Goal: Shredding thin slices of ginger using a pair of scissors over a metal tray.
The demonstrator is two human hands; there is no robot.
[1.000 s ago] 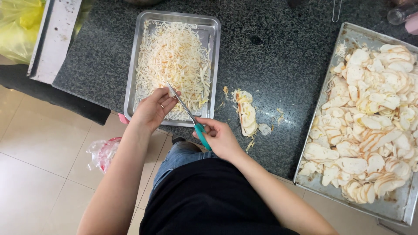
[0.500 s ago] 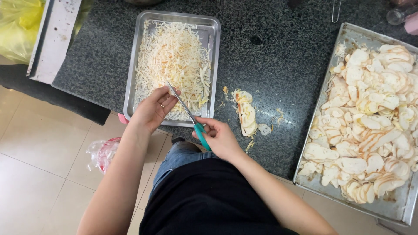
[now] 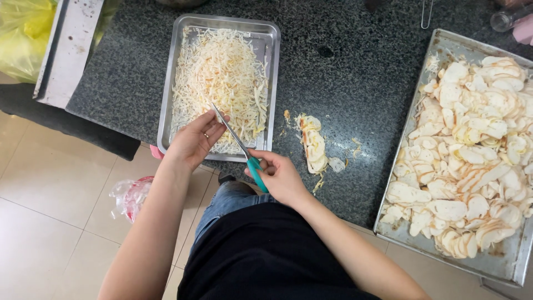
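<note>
Scissors with teal handles, gripped by right hand over near rim of steel tray of shreds; left hand pinches something unseen beside the blades.

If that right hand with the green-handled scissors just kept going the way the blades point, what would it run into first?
Probably the left hand: the right hand aims the green-handled scissors up-left, and their blade tips sit right by the left fingers. Beyond lies the pale shredded pile in the shallow steel tray. Depth is hard to judge from above.
</note>
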